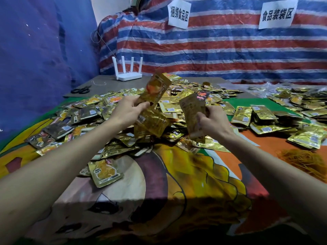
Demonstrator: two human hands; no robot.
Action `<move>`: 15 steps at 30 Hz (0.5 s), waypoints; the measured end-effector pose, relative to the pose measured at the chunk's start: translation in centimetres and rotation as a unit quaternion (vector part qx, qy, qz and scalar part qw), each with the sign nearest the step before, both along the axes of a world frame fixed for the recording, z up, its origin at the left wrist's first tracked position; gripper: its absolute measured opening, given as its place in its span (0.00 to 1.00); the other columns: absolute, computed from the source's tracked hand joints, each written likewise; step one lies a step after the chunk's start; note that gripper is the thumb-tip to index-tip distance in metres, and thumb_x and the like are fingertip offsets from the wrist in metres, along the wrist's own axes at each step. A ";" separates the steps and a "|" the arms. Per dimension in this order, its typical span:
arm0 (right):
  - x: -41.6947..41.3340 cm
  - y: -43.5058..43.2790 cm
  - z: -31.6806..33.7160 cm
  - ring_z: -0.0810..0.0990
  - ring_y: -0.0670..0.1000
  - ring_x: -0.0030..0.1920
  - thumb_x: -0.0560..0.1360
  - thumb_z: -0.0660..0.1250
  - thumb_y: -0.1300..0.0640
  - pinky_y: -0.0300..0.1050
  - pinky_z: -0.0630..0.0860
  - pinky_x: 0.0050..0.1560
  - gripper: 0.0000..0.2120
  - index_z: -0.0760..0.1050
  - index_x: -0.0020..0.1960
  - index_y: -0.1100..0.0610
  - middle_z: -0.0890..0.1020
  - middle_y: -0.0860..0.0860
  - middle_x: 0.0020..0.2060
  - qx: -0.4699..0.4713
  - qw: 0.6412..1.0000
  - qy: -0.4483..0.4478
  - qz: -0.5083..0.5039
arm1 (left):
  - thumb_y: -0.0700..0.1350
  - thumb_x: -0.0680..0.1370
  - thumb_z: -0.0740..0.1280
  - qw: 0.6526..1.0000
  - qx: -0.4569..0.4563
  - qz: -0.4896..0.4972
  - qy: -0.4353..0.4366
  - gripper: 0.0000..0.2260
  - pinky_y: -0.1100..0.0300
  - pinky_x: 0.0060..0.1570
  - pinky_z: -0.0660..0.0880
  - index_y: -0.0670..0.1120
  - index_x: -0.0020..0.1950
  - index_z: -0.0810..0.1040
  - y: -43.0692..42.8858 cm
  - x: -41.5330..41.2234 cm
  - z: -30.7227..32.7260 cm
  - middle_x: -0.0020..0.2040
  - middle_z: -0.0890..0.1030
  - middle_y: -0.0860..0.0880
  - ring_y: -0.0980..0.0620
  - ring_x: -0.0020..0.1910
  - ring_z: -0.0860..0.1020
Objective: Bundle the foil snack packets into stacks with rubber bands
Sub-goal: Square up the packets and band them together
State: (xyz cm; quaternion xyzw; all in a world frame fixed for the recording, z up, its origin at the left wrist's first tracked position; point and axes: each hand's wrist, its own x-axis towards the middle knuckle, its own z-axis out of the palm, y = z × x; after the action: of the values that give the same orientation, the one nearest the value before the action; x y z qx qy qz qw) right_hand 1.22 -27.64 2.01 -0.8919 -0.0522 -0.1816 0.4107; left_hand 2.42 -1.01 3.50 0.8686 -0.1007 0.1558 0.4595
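Both forearms reach forward, hands raised above bench (pixel 177 191). Left hand (pixel 128 110) grip: fingers curled, pinching foil packets (pixel 155 89), one angled up, one hanging below. Right hand (pixel 211 120) grip: fingers wrapped round upright packet stack (pixel 193 112). Loose packet pile (pixel 109 110) beneath both grips. Rubber bands (pixel 304 161) lower right of right grip.

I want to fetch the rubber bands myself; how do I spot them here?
Find the printed cloth and go to its right edge, beyond the right hand. In front of the gold packets there lies the heap of rubber bands: a tangle of thin orange-brown loops, stringy where its neighbours are flat and shiny.
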 end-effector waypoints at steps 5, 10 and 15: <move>0.2 0.1 0.0 0.86 0.60 0.47 0.81 0.63 0.61 0.61 0.84 0.45 0.10 0.78 0.43 0.53 0.84 0.60 0.46 0.198 0.980 0.007 -0.006 | 0.48 0.82 0.66 0.987 -0.156 0.030 0.004 0.07 0.47 0.54 0.78 0.46 0.51 0.81 0.5 0.0 -0.1 0.52 0.85 0.45 0.45 0.49 0.84; 0.6 0.6 -0.4 0.86 0.51 0.42 0.81 0.63 0.63 0.52 0.84 0.38 0.09 0.78 0.47 0.52 0.84 0.52 0.44 0.302 0.953 0.020 0.033 | 0.47 0.82 0.65 0.912 -0.407 -0.029 0.043 0.05 0.51 0.52 0.80 0.47 0.50 0.78 -0.1 -0.3 0.3 0.48 0.86 0.49 0.50 0.46 0.84; 0.1 3.2 -2.0 0.86 0.60 0.48 0.79 0.65 0.67 0.61 0.84 0.45 0.08 0.80 0.49 0.57 0.85 0.60 0.49 0.372 0.917 0.078 0.117 | 0.40 0.83 0.63 0.833 -0.535 -0.118 0.084 0.06 0.55 0.40 0.81 0.42 0.59 0.74 -3.5 -1.0 -1.4 0.52 0.85 0.44 0.48 0.45 0.83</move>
State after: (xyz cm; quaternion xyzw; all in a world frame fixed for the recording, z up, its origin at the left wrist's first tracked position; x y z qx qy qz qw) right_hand 1.32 -24.46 0.03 -0.6734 -0.0527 -0.0680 0.7342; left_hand 1.45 -4.54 2.14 0.4786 -0.0648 0.0564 0.8738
